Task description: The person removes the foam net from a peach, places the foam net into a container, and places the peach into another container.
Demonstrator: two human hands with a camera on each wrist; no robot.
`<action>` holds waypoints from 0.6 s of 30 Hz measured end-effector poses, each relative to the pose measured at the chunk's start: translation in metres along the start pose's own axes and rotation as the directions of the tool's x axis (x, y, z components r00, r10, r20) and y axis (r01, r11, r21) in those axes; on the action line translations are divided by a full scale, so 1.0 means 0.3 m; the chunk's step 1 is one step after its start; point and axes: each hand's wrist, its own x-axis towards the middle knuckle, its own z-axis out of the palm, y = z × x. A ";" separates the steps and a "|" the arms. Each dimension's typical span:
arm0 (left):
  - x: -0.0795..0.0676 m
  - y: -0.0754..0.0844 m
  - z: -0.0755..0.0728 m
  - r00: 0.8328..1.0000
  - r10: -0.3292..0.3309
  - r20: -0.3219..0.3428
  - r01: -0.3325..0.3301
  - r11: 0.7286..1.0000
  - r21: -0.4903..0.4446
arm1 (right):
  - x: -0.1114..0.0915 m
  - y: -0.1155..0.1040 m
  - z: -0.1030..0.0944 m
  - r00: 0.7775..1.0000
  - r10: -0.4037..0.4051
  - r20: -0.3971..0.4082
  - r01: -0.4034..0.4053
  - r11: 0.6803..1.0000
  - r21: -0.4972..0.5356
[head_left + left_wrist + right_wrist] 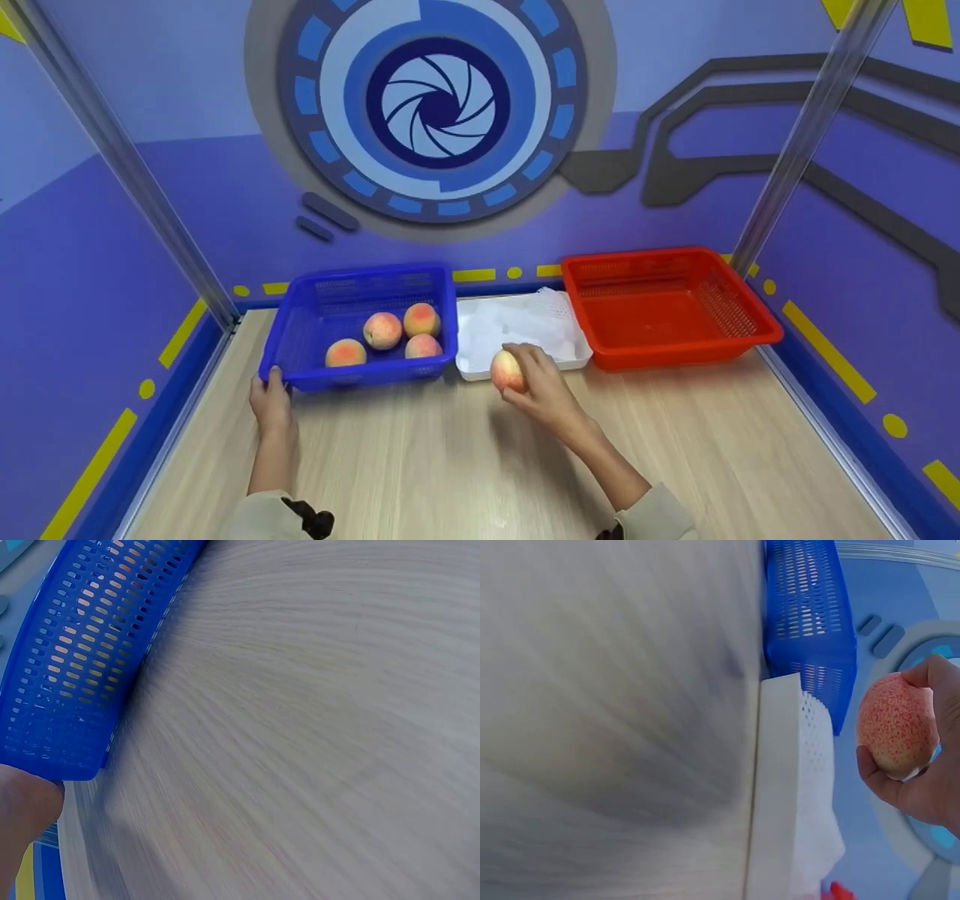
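My right hand (544, 390) grips a peach (507, 371) between thumb and fingers, just above the front edge of the white tray (469, 367). The right wrist view shows that peach (897, 724) up close, pale with red speckles. At the near left corner of the blue basket (360, 379), my left hand (271, 401) holds the rim, its thumb on top; its other fingers are mostly hidden. Several peaches (382, 331) lie inside the blue basket. In the left wrist view only part of the left hand (26, 806) shows, against the basket's corner.
White foam netting (517, 322) fills the tray between the baskets. A red basket (652, 356) stands at the right, close against the tray. Blue-purple panels (187, 202) wall in the wooden table (420, 465) at the back and both sides.
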 end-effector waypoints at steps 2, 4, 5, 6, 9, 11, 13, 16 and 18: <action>-0.002 0.001 -0.002 1.000 0.001 -0.004 -0.001 1.000 0.003 | 0.024 -0.015 -0.003 1.000 -0.020 -0.002 0.020 1.000 -0.001; -0.003 0.001 -0.003 1.000 0.000 -0.008 0.000 1.000 0.012 | 0.048 -0.030 -0.007 0.999 -0.040 -0.009 0.040 0.999 -0.015; -0.003 0.000 -0.003 1.000 -0.003 -0.009 0.004 1.000 0.015 | 0.060 -0.036 -0.007 0.999 -0.052 -0.014 0.051 0.998 -0.026; -0.002 -0.001 -0.003 1.000 -0.007 -0.012 0.007 1.000 0.018 | 0.072 -0.043 -0.007 0.998 -0.060 -0.019 0.059 0.998 -0.035; -0.002 -0.001 -0.004 1.000 -0.004 -0.015 0.004 1.000 0.011 | 0.109 -0.065 -0.004 0.995 -0.092 -0.030 0.090 0.995 -0.051; 0.000 0.001 -0.003 1.000 0.001 -0.009 -0.001 1.000 -0.007 | 0.133 -0.078 0.000 0.993 -0.115 -0.035 0.113 0.992 -0.055; -0.001 0.004 -0.002 1.000 0.011 0.000 -0.011 0.999 -0.030 | 0.160 -0.089 0.005 0.990 -0.133 -0.038 0.131 0.990 -0.058; -0.004 0.012 -0.005 1.000 0.009 0.010 -0.008 0.999 -0.040 | 0.204 -0.108 0.015 0.989 -0.143 -0.043 0.141 0.988 -0.062; -0.006 0.017 -0.009 1.000 0.003 0.011 -0.003 0.999 -0.039 | 0.237 -0.119 0.025 0.990 -0.139 -0.039 0.137 0.989 -0.059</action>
